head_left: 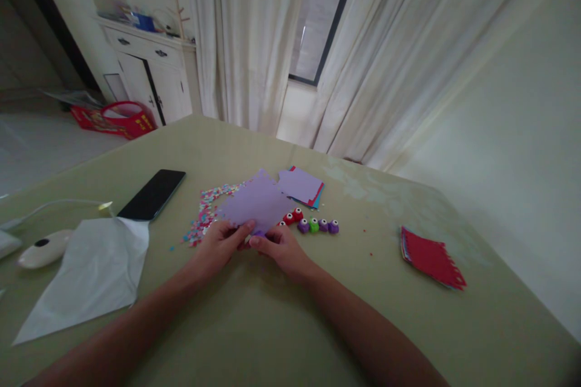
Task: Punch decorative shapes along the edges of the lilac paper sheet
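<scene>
A sheet of light purple paper [261,199] with notched edges is held up above the table by both hands. My left hand [221,243] pinches its near left edge, thumb on top. My right hand [287,251] is closed at the near corner, around what looks like a small purple paper punch [258,233], mostly hidden by the fingers. Just beyond the right hand stand several small punches: red ones [297,214], a green one [314,225] and purple ones [333,227]. Colourful paper confetti [204,217] lies left of and partly beneath the sheet.
Behind the sheet lies a stack of coloured paper squares [302,186]. A pile topped by notched red paper [433,260] is at the right. On the left are a phone [157,193], a white tissue [100,266] and a white oval device [44,249] near a cable.
</scene>
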A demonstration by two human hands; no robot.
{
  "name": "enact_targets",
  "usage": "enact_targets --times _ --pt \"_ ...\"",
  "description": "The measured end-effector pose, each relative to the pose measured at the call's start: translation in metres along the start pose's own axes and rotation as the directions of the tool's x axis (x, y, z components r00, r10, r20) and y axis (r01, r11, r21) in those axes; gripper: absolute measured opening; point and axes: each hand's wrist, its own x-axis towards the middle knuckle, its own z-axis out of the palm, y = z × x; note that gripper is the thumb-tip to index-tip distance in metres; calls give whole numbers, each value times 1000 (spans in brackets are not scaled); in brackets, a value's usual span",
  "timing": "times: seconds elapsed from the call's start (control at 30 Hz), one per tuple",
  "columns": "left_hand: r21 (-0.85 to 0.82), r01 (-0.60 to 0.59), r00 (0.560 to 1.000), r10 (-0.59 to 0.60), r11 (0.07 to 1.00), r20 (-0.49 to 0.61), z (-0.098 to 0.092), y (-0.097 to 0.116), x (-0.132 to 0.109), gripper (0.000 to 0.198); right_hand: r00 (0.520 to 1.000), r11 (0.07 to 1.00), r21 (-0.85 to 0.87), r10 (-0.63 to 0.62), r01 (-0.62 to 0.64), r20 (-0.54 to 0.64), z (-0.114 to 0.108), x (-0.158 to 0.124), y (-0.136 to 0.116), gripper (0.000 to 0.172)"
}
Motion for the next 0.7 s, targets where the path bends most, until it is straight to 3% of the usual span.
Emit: enact_targets --times 0.13,0.33,0.47,0.57,0.63,0.7 --pt "-3 1 1000 -1 1000 2 1 1 -1 58 998 999 12 -46 46 -32 4 0 -1 47" --pt "-13 -9 1000 9 1000 -26 2 0 -1 57 998 994 -107 8 -14 -56 5 -1 6 51" --pt "-1 -33 993 33 999 -115 -4 0 2 57 1000 991 -130 11 -10 13 6 -5 7 45" --pt "12 -62 978 63 998 -197 -12 2 4 55 996 993 -113 -49 41 -69 7 -7 7 44" --pt "13 -77 970 78 997 -231 -16 4 5 54 982 981 -188 -81 49 -168 6 -6 6 44" --pt "-1 -87 964 84 996 -252 -20 6 6 52 971 916 -396 -147 62 -188 2 -6 4 39"
